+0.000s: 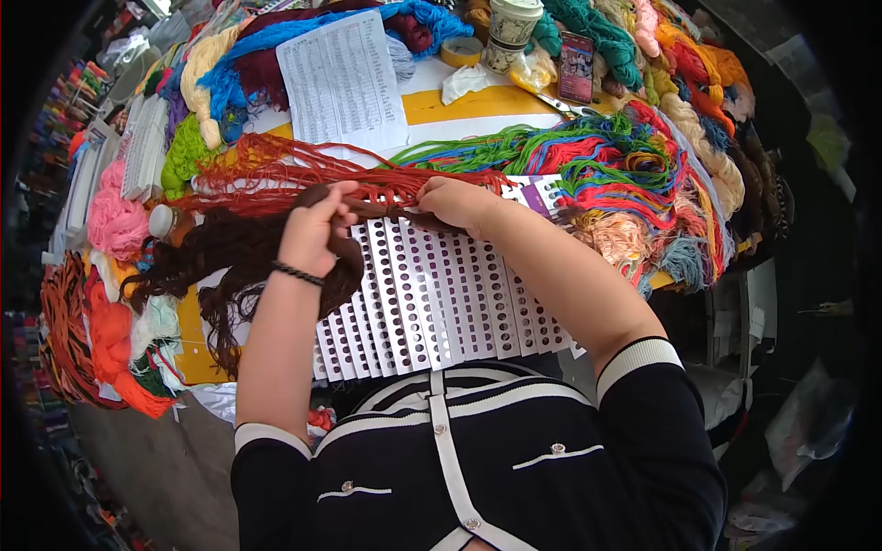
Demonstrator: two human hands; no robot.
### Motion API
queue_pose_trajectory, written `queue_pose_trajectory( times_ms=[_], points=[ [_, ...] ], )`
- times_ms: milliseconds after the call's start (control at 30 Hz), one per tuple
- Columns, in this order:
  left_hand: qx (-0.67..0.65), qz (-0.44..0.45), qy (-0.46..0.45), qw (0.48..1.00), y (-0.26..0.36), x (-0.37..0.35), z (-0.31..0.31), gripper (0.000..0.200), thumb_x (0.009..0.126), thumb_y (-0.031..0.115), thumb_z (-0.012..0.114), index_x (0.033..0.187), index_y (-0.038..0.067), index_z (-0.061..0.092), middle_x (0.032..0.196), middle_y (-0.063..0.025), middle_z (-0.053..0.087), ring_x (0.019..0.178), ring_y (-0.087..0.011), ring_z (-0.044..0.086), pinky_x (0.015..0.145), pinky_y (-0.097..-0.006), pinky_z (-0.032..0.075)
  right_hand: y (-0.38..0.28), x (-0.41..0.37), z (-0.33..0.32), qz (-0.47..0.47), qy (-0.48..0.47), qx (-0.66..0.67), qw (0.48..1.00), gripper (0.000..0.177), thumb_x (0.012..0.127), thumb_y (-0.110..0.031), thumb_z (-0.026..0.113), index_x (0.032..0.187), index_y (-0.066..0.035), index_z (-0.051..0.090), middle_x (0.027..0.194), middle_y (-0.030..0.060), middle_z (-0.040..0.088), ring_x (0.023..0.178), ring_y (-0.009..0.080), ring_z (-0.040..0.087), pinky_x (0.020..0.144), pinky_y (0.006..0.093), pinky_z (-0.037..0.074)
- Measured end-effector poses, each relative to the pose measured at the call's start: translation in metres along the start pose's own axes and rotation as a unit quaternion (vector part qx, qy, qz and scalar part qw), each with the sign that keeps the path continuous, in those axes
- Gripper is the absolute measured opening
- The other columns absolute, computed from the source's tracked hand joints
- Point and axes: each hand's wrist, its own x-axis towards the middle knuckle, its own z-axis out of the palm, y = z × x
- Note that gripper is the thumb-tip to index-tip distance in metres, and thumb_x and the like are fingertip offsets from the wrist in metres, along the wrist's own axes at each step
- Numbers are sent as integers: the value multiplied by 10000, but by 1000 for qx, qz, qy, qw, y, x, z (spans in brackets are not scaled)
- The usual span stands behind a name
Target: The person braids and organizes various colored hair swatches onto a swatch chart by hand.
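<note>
The table (478, 103) in front of me has a yellow and white top, almost buried in yarn. At twelve o'clock a printed sheet (342, 78) lies over blue and maroon skeins. A lidded cup (510, 32) and a tape roll (461, 50) stand just to the right of it. Green and red skeins (597, 151) sprawl at two o'clock, pink yarn (115, 220) sits at nine, and orange yarn (110, 340) heaps up at eight. A rust-red hank (276, 170) stretches across just beyond my hands.

A fan of white punched cards (441, 294) lies at the centre, right against my body. My left hand (317, 230) is closed around the dark brown yarn (220, 266), which trails off to eight o'clock across the table top. My right hand (459, 202) rests on the top edge of the cards. Its fingers are drawn narrow on a strand of the same brown yarn, which runs between my two hands.

The table ends at four o'clock, where skeins hang over the edge into a dark gap. It ends again at seven o'clock above grey floor (156, 459). Shelves of coloured spools (64, 101) close in at ten o'clock. The only open surface is the cards themselves and the yellow strip at twelve.
</note>
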Motion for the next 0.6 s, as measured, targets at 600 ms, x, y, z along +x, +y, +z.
queue_pose_trajectory(
  times_ms=[600],
  points=[
    [-93, 124, 232, 960, 131, -64, -135, 349, 931, 198, 497, 1245, 46, 475, 1184, -63, 544, 817, -45, 591, 519, -112, 440, -15, -3, -4, 11, -53, -52, 997, 237, 843, -108, 444, 1046, -26, 533, 836, 98, 646, 702, 143, 582, 660, 276, 476]
  ],
)
